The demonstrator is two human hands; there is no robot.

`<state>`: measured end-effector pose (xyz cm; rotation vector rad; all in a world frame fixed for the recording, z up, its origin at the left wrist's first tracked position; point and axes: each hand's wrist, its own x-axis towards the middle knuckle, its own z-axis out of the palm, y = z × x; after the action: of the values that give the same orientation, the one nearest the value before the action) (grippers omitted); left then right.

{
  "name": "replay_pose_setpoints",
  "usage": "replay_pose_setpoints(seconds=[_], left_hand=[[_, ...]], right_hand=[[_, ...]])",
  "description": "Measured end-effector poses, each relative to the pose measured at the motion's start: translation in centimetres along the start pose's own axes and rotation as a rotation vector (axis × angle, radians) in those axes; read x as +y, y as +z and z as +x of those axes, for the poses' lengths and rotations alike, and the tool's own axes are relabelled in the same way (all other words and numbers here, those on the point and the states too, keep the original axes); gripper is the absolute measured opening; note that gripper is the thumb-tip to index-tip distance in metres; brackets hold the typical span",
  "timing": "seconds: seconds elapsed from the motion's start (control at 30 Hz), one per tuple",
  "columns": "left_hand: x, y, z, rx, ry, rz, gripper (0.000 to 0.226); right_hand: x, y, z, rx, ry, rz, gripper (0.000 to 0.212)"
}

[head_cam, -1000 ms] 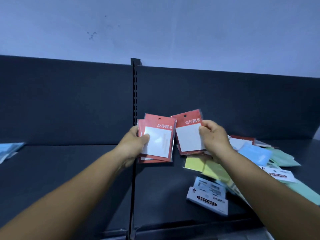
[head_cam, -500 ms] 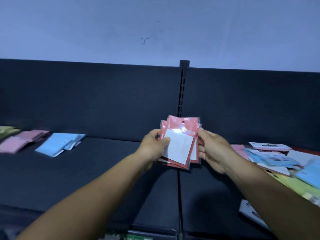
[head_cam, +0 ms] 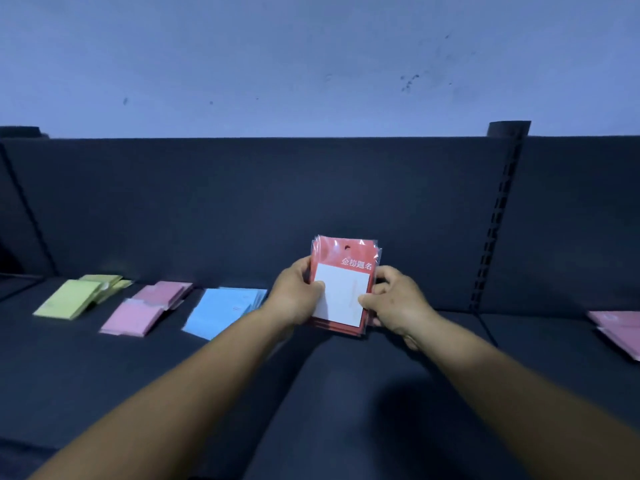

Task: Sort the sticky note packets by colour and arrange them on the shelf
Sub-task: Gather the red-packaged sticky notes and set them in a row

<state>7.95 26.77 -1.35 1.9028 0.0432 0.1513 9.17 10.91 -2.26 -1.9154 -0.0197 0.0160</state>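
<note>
- Nearest us, two bare forearms reach over the dark shelf (head_cam: pixel 346 393), both meeting on the red packets (head_cam: pixel 344 289), our landmark.
- Left hand (head_cam: pixel 298 294) grips the stack's left edge, thumb curled over the white front; right hand (head_cam: pixel 394 301) pinches the right edge, thumb on the face, fingers behind.
- The red packets sit squared up between both hands, low over the shelf or just touching it; I cannot tell which.
- Judgement call: the step is setting them down as a new colour group. Keep both edges pinched so the slippery sleeves stay flush, lower flat, and land them beside the blue.
- Left of the red packets: blue packets (head_cam: pixel 225 311) just beside, pink packets (head_cam: pixel 145 310) next, green packets (head_cam: pixel 79 296) farthest.
- Far right: more pink packets (head_cam: pixel 620 330), unsorted by the look of it.
- Writing: white Chinese characters on the red header, seemingly "金榜题名"; the small print is unreadable.
</note>
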Motion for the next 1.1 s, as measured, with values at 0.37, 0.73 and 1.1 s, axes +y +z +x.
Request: replay_pose_setpoints(seconds=[0.37, 0.73, 1.1], left_hand=[[-3.9, -3.8, 4.8, 0.013, -0.037, 0.165, 0.039], [-2.5, -1.2, 3.5, 0.139, 0.188, 0.551, 0.081], [2.6, 9.5, -0.3, -0.147, 0.420, 0.796, 0.072]], right_hand=[[-1.0, 6.7, 4.0, 0.131, 0.047, -0.152, 0.028], [-0.4, 4.8, 2.2, 0.067, 0.048, -0.317, 0.050], [0.9, -7.7, -3.1, 0.034, 0.030, -0.794, 0.064]])
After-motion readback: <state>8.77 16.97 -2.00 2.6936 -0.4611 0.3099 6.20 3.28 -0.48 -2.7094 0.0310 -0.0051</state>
